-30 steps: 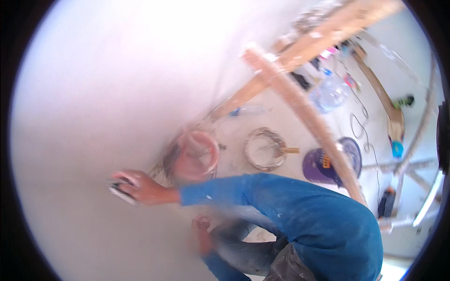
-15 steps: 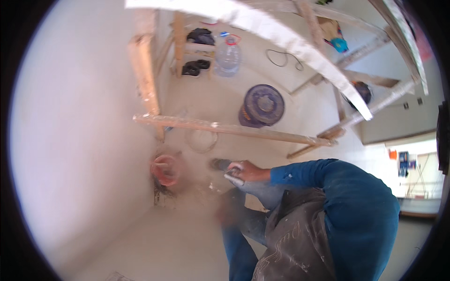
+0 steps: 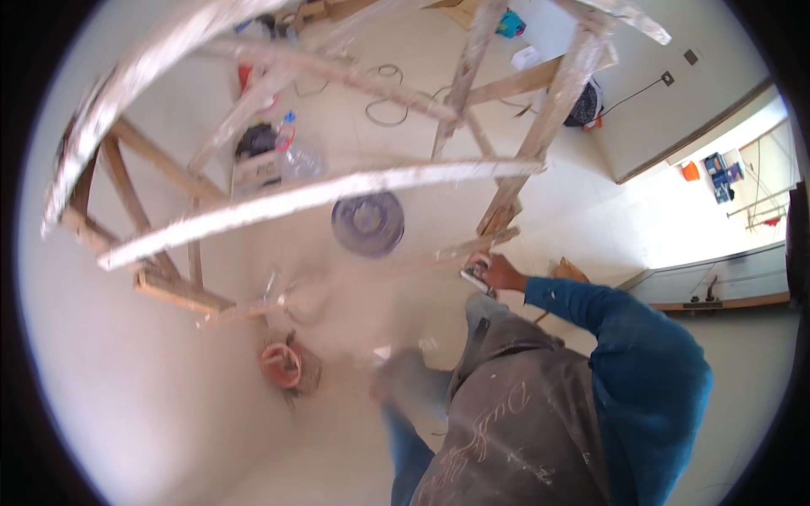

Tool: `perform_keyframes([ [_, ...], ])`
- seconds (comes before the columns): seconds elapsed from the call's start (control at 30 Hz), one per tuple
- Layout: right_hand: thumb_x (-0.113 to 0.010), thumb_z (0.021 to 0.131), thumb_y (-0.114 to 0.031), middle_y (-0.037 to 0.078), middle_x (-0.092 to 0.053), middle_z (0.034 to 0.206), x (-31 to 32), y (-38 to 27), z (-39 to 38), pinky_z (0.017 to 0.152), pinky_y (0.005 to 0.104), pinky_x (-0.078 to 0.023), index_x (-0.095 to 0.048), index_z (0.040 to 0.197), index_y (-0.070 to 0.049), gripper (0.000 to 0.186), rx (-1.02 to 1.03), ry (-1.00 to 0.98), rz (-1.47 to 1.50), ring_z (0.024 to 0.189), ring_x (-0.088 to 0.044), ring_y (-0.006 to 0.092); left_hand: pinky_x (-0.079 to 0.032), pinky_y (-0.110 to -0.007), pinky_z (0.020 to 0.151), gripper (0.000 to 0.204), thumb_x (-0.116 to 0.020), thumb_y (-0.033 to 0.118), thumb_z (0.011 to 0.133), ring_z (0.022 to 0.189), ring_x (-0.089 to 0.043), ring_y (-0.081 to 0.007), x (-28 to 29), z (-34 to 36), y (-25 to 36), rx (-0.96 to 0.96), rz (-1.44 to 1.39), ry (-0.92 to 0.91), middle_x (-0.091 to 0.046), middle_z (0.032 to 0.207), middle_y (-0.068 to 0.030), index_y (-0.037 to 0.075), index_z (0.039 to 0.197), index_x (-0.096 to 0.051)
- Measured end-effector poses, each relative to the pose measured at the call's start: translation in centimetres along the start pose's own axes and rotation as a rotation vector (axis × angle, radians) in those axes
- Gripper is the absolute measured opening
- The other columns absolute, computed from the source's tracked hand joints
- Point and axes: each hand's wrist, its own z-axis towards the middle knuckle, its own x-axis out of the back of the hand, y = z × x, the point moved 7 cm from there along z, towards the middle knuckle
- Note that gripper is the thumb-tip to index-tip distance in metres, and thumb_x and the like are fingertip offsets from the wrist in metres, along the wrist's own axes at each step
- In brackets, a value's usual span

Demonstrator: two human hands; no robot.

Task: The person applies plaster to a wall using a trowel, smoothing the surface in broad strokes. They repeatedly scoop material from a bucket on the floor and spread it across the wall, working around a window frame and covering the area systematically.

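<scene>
My right hand is closed round a small dark tool with a pale straight edge; its exact kind does not show. It is held out in front of my knee, close to the foot of a wooden trestle. Low on the left, my left hand is a smear, so its fingers cannot be made out. Beyond it, by the left wall, stands a reddish bucket with something inside. A small white scrap shows on the floor between the bucket and my leg.
A paint-spattered wooden trestle spans the space ahead. Under and behind it are a lidded purple bucket, a large clear bottle and a loose cable. A doorway opens at the right; the wall rises at the left.
The view has turned, so the trestle and buckets sit farther left and more of the doorway shows. My right hand has moved right with the tool, away from the reddish bucket.
</scene>
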Motion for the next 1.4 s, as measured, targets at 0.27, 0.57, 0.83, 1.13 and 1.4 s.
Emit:
perform_keyframes([
  [0.27,-0.065,0.086,-0.016,0.014,-0.067,0.1,17.4,19.4,-7.7,0.083,0.0371,-0.05,-0.063,0.109,-0.003,0.027,-0.142,0.366,0.345,0.093,-0.065,0.0263,-0.052,-0.031,0.076,0.025,-0.067,0.024,0.091,0.083,-0.063,-0.0185,-40.2,-17.6,15.2,-0.729,0.391,-0.381,-0.067,0.091,-0.0091,0.001,0.1,-0.063],
  [0.57,-0.054,0.094,-0.012,0.005,-0.06,0.104,34.1,33.8,-11.1,0.076,0.0278,-0.051,-0.058,0.119,0.0,0.027,-0.32,0.721,0.749,0.089,-0.058,0.0128,-0.042,-0.041,0.102,0.096,-0.091,0.03,0.062,0.123,-0.049,-0.0333,-72.1,-37.9,32.6,-1.363,0.242,-0.488,-0.047,0.134,-0.0204,-0.001,0.138,-0.04],
  [0.83,-0.056,0.093,-0.016,0.01,-0.061,0.103,38.8,40.2,-12.8,0.075,0.0324,-0.053,-0.057,0.118,0.002,0.03,-0.41,0.834,0.521,0.092,-0.061,0.0192,-0.054,-0.041,0.08,0.063,-0.085,0.028,0.059,0.089,-0.066,-0.0347,-75.7,-36.8,32.2,-1.251,0.25,-0.367,-0.066,0.098,-0.0146,0.006,0.111,-0.058],
  [1.13,-0.056,0.087,-0.008,0.011,-0.063,0.089,41.0,49.3,-3.8,0.057,0.0329,-0.053,-0.06,0.107,0.001,0.023,-0.485,0.627,0.463,0.072,-0.062,0.0197,-0.054,-0.038,0.075,0.054,-0.082,0.022,0.055,0.082,-0.069,-0.0326,-75.9,-36.5,32.1,-1.126,0.253,-0.369,-0.068,0.088,-0.0144,0.005,0.101,-0.062],
  [1.4,-0.06,0.088,-0.012,0.017,-0.061,0.088,42.2,48.0,-6.1,0.044,0.0364,-0.056,-0.054,0.111,0.006,0.03,-0.429,0.607,0.55,0.065,-0.064,0.0268,-0.053,-0.041,0.074,0.054,-0.079,0.026,0.055,0.082,-0.067,-0.0353,-75.4,-37.2,32.9,-1.184,0.163,-0.345,-0.066,0.089,-0.0168,0.004,0.102,-0.061],
])
